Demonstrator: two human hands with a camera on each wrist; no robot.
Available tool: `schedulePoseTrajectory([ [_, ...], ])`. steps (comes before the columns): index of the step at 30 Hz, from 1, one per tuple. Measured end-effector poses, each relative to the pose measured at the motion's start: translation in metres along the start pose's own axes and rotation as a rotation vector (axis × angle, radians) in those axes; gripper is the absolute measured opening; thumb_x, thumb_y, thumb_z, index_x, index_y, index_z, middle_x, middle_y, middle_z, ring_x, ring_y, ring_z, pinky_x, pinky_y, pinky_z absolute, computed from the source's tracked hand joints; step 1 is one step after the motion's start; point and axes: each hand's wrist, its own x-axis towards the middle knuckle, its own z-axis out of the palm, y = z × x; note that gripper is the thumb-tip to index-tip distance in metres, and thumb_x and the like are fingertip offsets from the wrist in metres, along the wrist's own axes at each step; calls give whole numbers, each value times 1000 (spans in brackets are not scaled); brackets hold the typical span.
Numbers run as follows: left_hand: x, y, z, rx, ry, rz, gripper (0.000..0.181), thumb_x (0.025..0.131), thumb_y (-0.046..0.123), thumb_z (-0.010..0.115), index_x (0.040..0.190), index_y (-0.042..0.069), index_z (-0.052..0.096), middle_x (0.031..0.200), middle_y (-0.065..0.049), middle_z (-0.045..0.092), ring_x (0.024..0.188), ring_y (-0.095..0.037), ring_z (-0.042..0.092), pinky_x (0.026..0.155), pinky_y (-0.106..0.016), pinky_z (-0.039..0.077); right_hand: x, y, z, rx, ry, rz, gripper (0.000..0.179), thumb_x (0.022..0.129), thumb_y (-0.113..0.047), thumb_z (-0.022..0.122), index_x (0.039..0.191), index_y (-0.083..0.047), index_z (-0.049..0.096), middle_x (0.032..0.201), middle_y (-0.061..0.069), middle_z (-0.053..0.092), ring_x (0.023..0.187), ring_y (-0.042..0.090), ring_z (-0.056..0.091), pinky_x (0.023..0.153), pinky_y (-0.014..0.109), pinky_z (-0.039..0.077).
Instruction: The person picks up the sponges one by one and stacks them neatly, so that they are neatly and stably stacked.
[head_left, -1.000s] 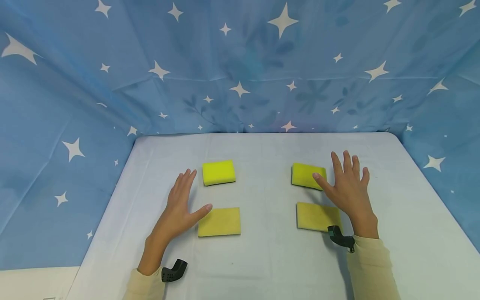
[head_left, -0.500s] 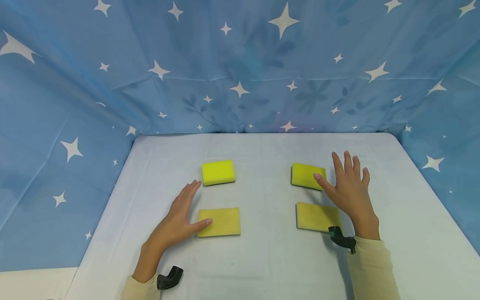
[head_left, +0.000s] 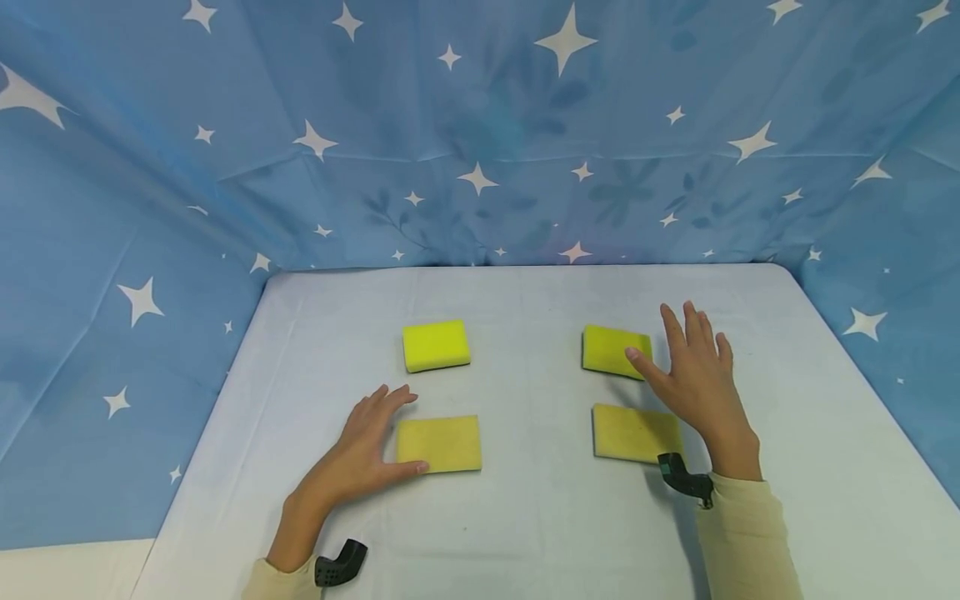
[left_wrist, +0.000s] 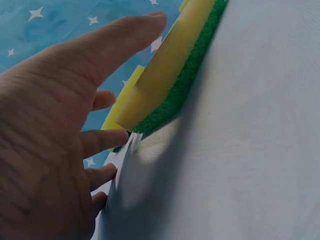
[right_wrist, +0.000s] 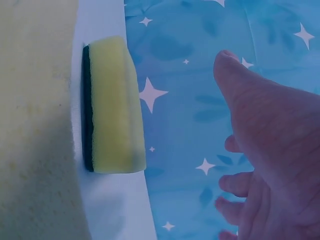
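Observation:
Several yellow sponges lie flat on the white table. My left hand (head_left: 358,454) is at the left end of the near left sponge (head_left: 448,442), its thumb along the near edge and its fingers past the far edge. In the left wrist view that sponge (left_wrist: 167,65) shows a green scouring layer underneath; whether the thumb touches it I cannot tell. Behind it lies the brighter far left sponge (head_left: 437,346). My right hand (head_left: 699,387) hovers with fingers spread, its thumb overlapping the far right sponge (head_left: 606,350) in the head view. The near right sponge (head_left: 633,433) lies below that hand.
A white cloth covers the table (head_left: 532,517). A blue curtain (head_left: 420,100) with white stars hangs behind and at both sides. A black camera mount (head_left: 341,564) sits on the left wrist, another black mount (head_left: 684,479) on the right.
My left hand has moved down toward me, from beside the far left sponge to the end of the near left one, with its fingertips bending in. The right hand has hardly moved.

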Motion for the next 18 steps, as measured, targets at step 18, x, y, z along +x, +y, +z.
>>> schedulePoseTrajectory([
  [18, 0, -3, 2, 74, -32, 70, 75, 83, 61, 84, 140, 19, 61, 169, -16, 38, 161, -44, 15, 127, -66, 7, -6, 0, 0, 59, 3, -72, 93, 104, -46, 69, 167, 5, 22, 170, 37, 15, 156, 56, 14, 124, 74, 3],
])
